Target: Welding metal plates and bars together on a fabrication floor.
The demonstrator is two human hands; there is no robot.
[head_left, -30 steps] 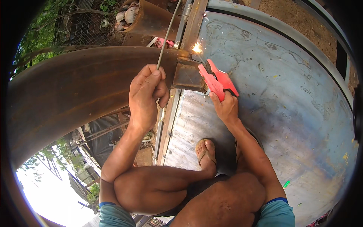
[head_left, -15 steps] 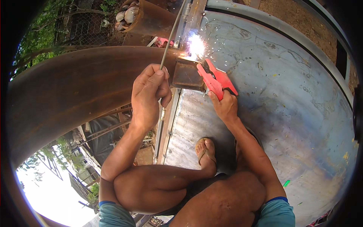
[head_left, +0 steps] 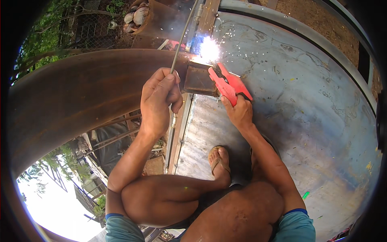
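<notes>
Sparks near the metal sheet's left edge could burn the bare left hand pinching a rod — or the right hand gripping a red clamp — though glare hides their source.

1. A teal short sleeve, creased and edged by a darker blue band, is seen at the lower left of the frame.
2. A matching sleeve, banded alike, is shown at the lower right.
3. A dark lower garment is partly glimpsed at the lower centre.
4. A tan thong sandal is worn below the middle.
5. The left hand and right hand are left bare.
</notes>
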